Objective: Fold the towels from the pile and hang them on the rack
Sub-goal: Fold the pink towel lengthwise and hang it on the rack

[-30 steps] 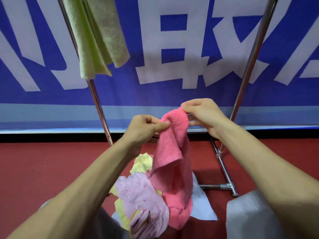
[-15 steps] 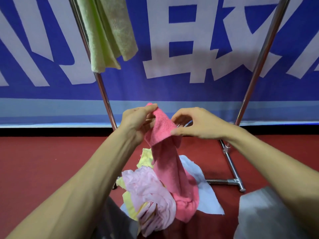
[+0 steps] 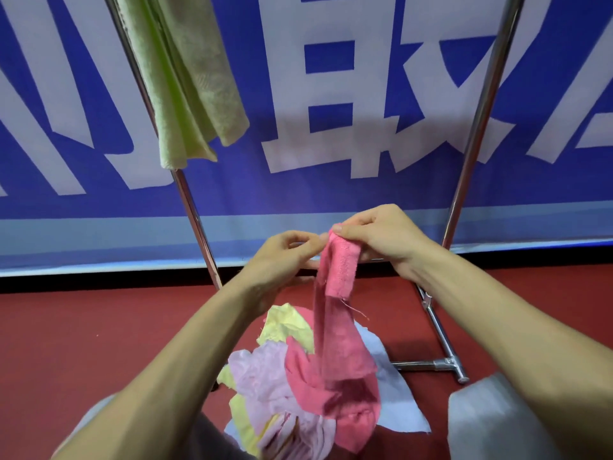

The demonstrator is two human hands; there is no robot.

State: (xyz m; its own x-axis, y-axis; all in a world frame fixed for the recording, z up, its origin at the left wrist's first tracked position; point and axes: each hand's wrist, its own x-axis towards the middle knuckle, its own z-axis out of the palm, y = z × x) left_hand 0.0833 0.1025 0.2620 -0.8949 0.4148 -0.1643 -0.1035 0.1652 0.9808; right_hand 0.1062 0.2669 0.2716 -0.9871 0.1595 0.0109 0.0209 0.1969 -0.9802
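A pink towel point(image 3: 338, 330) hangs from both my hands over a pile of towels point(image 3: 265, 386) on the red floor. My right hand point(image 3: 381, 237) pinches its top edge between thumb and fingers. My left hand point(image 3: 285, 257) grips the same edge just to the left, fingers curled. The towel's lower end still rests on the pile, which holds pale pink, yellow and light blue cloths. A green towel point(image 3: 189, 81) hangs folded on the metal rack point(image 3: 477, 127) at the upper left.
The rack's two chrome uprights slant down to a foot bar point(image 3: 431, 365) on the floor right of the pile. A blue banner with white characters point(image 3: 331, 111) fills the background. My grey-clad knees point(image 3: 487, 423) frame the pile.
My hands have shifted right along the towel's top edge and now pinch it close together, with the cloth drawn into a narrower hanging strip. The view has tilted slightly.
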